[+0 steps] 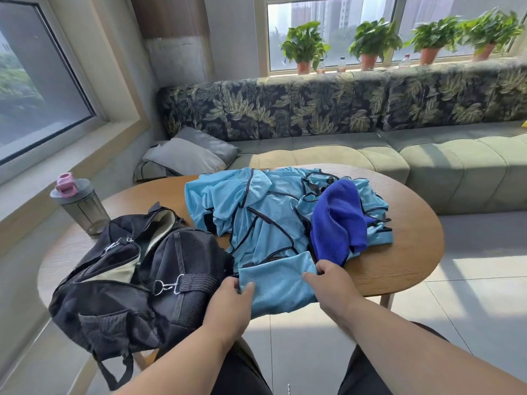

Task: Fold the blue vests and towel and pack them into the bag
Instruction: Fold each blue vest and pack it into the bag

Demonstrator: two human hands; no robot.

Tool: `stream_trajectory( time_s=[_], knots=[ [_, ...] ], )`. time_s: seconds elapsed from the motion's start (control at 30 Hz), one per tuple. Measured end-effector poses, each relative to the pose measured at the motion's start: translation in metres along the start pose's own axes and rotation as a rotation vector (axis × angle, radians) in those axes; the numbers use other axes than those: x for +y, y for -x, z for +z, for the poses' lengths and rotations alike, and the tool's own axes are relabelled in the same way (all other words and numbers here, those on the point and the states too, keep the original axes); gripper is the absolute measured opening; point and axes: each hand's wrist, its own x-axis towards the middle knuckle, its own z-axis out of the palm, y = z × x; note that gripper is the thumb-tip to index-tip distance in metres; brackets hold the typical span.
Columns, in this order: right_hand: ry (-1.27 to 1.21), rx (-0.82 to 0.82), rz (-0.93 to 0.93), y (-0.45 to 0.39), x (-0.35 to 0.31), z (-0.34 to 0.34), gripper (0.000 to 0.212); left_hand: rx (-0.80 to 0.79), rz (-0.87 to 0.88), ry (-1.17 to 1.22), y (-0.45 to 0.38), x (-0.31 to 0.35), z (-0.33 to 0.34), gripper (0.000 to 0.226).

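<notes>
A folded vest (278, 283) is lying at the near edge of the table (413, 252), and part of it is hanging over the edge. Both hands are holding it. The left hand (228, 303) is pinching its left side, with the thumb on top and the other fingers curling under the cloth. The right hand (330, 280) is gripping its right top corner, with the fingers bending around the cloth.

Just past the fingers, more vests (256, 212) are lying in a messy pile. They are light blue with dark trim. A dark blue towel (339, 220) is sitting on the right part of the pile, just beyond the right fingers.

To the left of the left hand, a black bag (137, 280) is sitting on the table. It is touching the folded vest's left edge. Its top is gaping open, and a pale lining is showing inside.

Farther left, behind the bag, a gray bottle (79, 206) with a pink lid is standing up.

Past the table, a green sofa (427, 161) is running along the wall. Potted plants (370, 44) are sitting on the sill above it.
</notes>
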Motion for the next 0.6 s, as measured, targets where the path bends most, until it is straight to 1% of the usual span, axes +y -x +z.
stream_trajectory(
  time_s=[0.13, 0.23, 0.4, 0.43, 0.47, 0.5, 0.57, 0.6],
  knots=[
    [0.044, 0.026, -0.019, 0.002, 0.002, -0.004, 0.02, 0.048, 0.015, -0.003, -0.004, 0.004, -0.002, 0.011],
    [0.066, 0.035, -0.036, 0.003, 0.004, -0.005, 0.012, 0.094, 0.037, -0.02, -0.001, 0.005, -0.001, 0.021],
    [0.123, 0.047, -0.054, 0.001, 0.005, -0.005, 0.016, 0.103, 0.174, -0.096, 0.01, 0.0, 0.0, 0.037],
    [0.125, 0.06, -0.069, 0.001, 0.005, -0.005, 0.017, 0.104, 0.217, -0.121, 0.012, -0.001, 0.0, 0.039],
    [0.129, 0.071, -0.088, 0.001, 0.007, -0.005, 0.019, 0.122, 0.298, -0.174, 0.013, -0.004, 0.0, 0.04],
    [0.15, 0.081, -0.116, 0.002, 0.009, -0.004, 0.02, 0.159, 0.425, -0.268, 0.013, -0.008, 0.001, 0.04],
    [0.246, 0.107, -0.227, 0.004, 0.014, -0.003, 0.02, 0.209, 0.652, -0.473, 0.008, -0.018, 0.006, 0.04],
    [0.308, 0.139, -0.317, 0.005, 0.018, -0.002, 0.018, 0.213, 0.731, -0.558, 0.005, -0.021, 0.007, 0.042]
  ],
)
